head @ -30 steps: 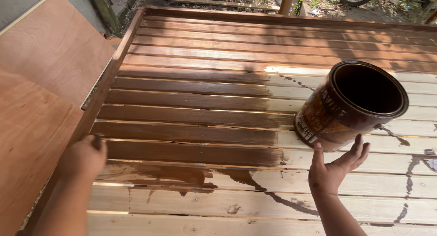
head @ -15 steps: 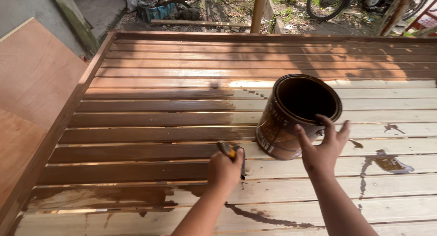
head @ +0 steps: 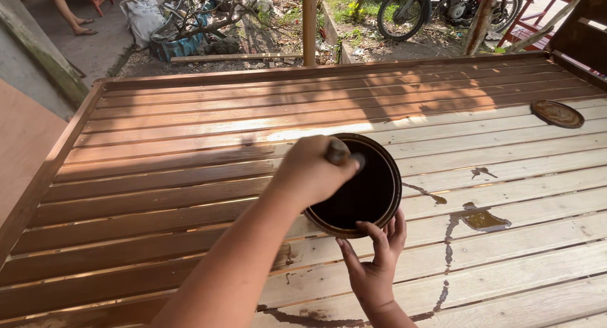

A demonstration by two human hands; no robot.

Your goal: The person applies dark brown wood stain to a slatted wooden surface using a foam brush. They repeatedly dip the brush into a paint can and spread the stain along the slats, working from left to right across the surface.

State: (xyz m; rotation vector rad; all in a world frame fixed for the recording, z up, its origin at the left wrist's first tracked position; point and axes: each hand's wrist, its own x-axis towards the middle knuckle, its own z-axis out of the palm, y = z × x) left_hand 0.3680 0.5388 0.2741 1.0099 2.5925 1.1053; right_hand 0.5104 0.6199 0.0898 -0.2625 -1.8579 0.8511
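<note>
Can: round metal tin (head: pixel 360 192), dark stain inside.
Left hand (head: pixel 310 173): fist closed on brush handle (head: pixel 338 152) over tin.
Right hand (head: pixel 374 265): open fingers steadying rim.
Worktop (head: pixel 158 176): slatted wood, bare right side roomy.

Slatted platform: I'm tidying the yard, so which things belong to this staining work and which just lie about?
In use: stain can, steadied by right hand; brush handle in left hand; slatted platform; round lid.
Lying about: motorbike, white sack, loose plank.
</note>
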